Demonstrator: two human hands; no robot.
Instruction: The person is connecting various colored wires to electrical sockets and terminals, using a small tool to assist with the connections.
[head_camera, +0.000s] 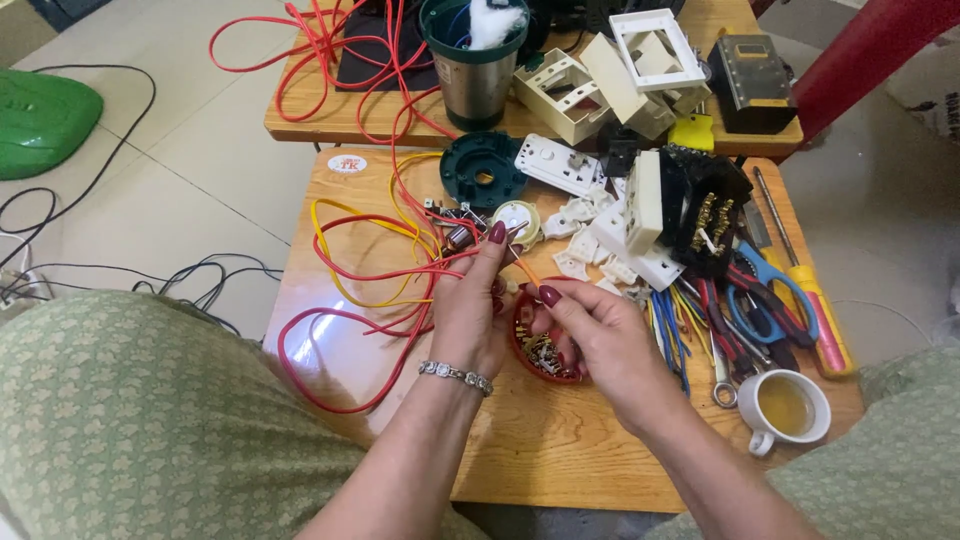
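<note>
My left hand (472, 305) pinches the end of a red wire (380, 275) between thumb and forefinger above the wooden table (520, 440). My right hand (600, 335) grips a thin orange-handled tool (527, 270) whose tip meets the wire end. Right under both hands sits a small red lid (540, 355) holding several small brass screws. Red and yellow wires (345, 250) loop across the left part of the table.
White switch plates and a black terminal block (700, 205) crowd the table's far right. Scissors (765, 300), screwdrivers (805, 280) and a white cup of tea (790, 408) lie to the right. A steel mug (475, 60) stands on a second table behind. Cables trail over the floor at left.
</note>
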